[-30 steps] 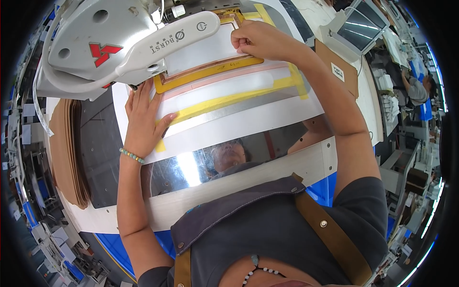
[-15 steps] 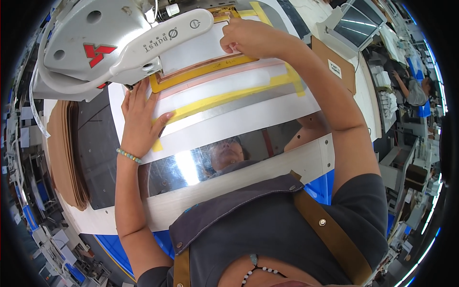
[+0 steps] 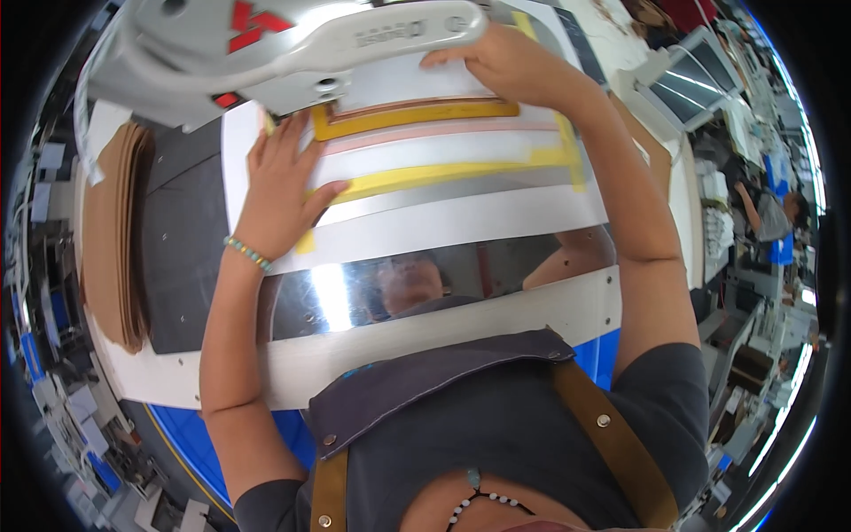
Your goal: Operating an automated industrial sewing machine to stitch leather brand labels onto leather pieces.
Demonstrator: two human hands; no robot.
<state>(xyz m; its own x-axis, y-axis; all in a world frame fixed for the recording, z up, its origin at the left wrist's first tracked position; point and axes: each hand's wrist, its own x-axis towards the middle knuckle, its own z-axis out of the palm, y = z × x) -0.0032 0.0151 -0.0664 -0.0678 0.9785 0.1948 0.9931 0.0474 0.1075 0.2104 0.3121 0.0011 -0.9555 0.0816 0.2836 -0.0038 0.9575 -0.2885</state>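
Note:
My left hand (image 3: pixel 288 182) lies open on a white sheet (image 3: pixel 399 217) with yellow tape (image 3: pixel 425 177), fingertips beside the left end of a flat yellow frame (image 3: pixel 421 115). My right hand (image 3: pixel 519 66) is over the frame's upper right, near the sewing machine's pale handle (image 3: pixel 390 31). Its index finger reaches left over the white material (image 3: pixel 399 80) inside the frame; the other fingers curl underneath, and what they may hold is hidden. The machine head (image 3: pixel 186 53), grey with red markings, overhangs the upper left.
Brown sheets (image 3: pixel 115 239) lie stacked at the left on the table (image 3: pixel 186 377). A polished metal plate (image 3: pixel 479 270) crosses the near side. A screen (image 3: pixel 691 84) and brown board (image 3: pixel 656 151) sit at right. A co-worker (image 3: pixel 771 222) is at the far right, among workstations.
The view has shifted, raising the table and machine in the picture. My right index finger has straightened from a curled position, reaching leftward. My left hand has stayed on the sheet.

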